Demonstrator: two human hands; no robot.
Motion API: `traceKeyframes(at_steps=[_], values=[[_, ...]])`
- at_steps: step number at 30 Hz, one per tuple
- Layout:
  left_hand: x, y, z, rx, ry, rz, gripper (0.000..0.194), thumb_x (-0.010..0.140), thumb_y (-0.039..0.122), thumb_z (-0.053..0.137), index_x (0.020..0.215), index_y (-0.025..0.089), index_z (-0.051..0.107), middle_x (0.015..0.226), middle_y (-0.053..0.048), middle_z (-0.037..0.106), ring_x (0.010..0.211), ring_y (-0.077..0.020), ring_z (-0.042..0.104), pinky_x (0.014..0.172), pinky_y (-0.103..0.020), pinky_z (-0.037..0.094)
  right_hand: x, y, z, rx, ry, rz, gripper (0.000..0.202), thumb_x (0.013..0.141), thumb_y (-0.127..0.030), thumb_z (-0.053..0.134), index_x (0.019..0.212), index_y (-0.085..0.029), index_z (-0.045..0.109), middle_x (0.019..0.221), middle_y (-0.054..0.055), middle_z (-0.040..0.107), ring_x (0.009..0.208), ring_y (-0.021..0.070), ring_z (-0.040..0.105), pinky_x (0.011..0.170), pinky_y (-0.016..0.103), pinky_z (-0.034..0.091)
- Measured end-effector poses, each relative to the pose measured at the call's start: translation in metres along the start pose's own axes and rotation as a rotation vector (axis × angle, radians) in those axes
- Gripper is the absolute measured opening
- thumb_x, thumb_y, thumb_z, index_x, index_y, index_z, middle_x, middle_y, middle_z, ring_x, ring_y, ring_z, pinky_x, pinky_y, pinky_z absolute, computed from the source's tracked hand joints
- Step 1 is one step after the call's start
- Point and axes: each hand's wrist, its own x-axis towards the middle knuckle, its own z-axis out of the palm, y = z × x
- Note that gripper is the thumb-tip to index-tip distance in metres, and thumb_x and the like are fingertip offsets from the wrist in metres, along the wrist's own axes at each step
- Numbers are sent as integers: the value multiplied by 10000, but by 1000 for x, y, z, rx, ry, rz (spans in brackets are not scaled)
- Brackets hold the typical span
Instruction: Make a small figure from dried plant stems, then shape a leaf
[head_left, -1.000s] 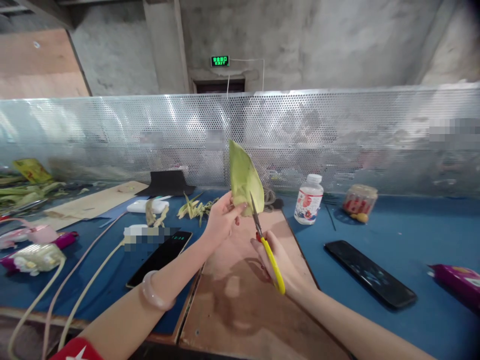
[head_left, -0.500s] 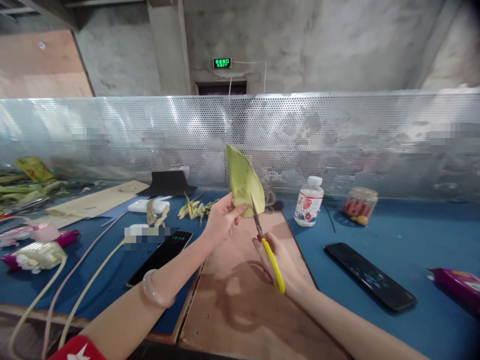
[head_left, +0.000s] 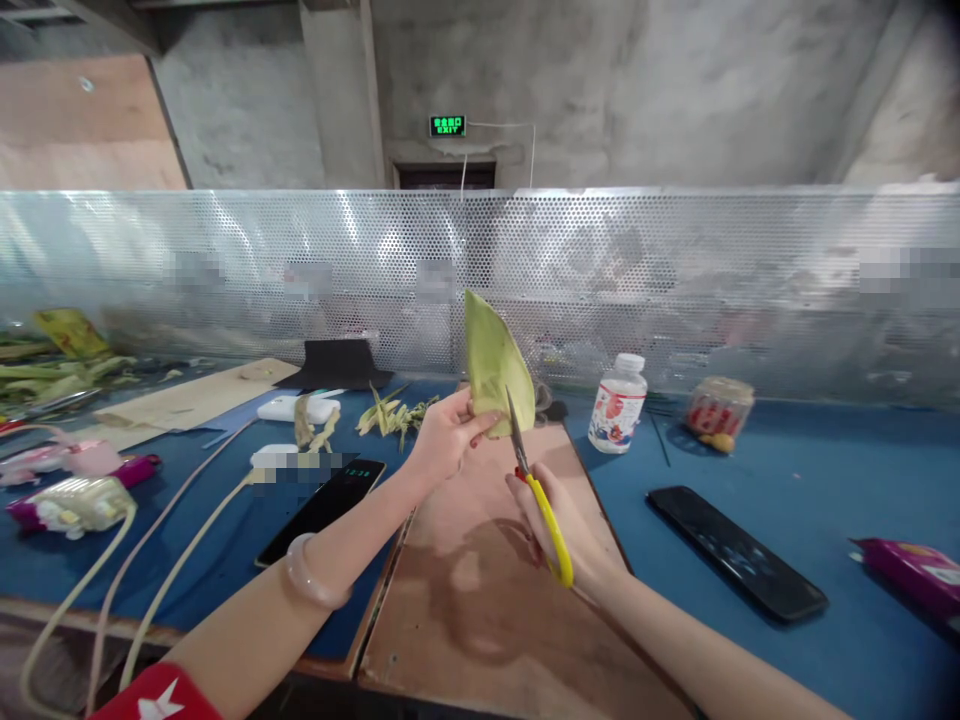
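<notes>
My left hand (head_left: 448, 435) pinches the lower edge of a flat, pale green leaf-like piece (head_left: 496, 365), pointed at its top and held upright above the board. It resembles a corn husk. Yellow-handled scissors (head_left: 551, 525) are gripped in my right hand (head_left: 559, 515), with my fingers around the handles. Their blades point up and lie at the right lower part of the green piece. Whether the blades are parted cannot be made out. Under both hands is a brown wooden board (head_left: 450, 620).
Left of the board are a phone (head_left: 322, 515), white power banks (head_left: 298, 409), cables and green scraps (head_left: 394, 415). On the right stand a white-capped bottle (head_left: 619, 405) and a jar (head_left: 720, 410), with another phone (head_left: 739, 550) and a purple packet (head_left: 911, 580). A perforated metal screen (head_left: 337, 260) runs behind.
The green piece and both hands have shifted very slightly to the right in view. My grip on the piece and on the scissors is the same.
</notes>
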Motion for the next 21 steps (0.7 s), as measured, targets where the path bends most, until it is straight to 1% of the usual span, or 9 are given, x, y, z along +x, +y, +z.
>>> traceKeyframes(at_steps=[4, 7, 14, 21], values=[[1, 0, 0, -5, -10, -4, 228, 710, 261, 703, 915, 166, 671, 697, -19, 629, 532, -81, 492, 465, -214, 361, 3, 6, -1, -9, 16, -30, 376, 801, -601, 478, 759, -247, 360, 483, -112, 304, 296, 69, 338, 249, 178, 278], [1, -2, -1, 8, -20, 4, 248, 720, 286, 701, 934, 167, 665, 702, -19, 630, 534, -83, 502, 466, -214, 364, 3, 6, -1, -27, 21, -29, 370, 805, -599, 467, 760, -244, 371, 472, -111, 300, 292, 70, 332, 251, 180, 262], [-1, -1, 1, 40, -39, -6, 251, 721, 300, 697, 928, 160, 671, 710, -30, 647, 536, -98, 528, 467, -220, 382, 0, -1, -1, -19, -1, -7, 343, 812, -574, 471, 778, -257, 345, 434, -125, 313, 267, 89, 333, 252, 206, 309], [-2, 2, 1, 63, -54, -10, 253, 728, 306, 698, 937, 166, 670, 692, -17, 632, 516, -79, 495, 476, -212, 385, 4, 7, -2, -38, 16, -22, 337, 822, -570, 448, 801, -241, 379, 450, -116, 334, 299, 69, 323, 289, 184, 277]])
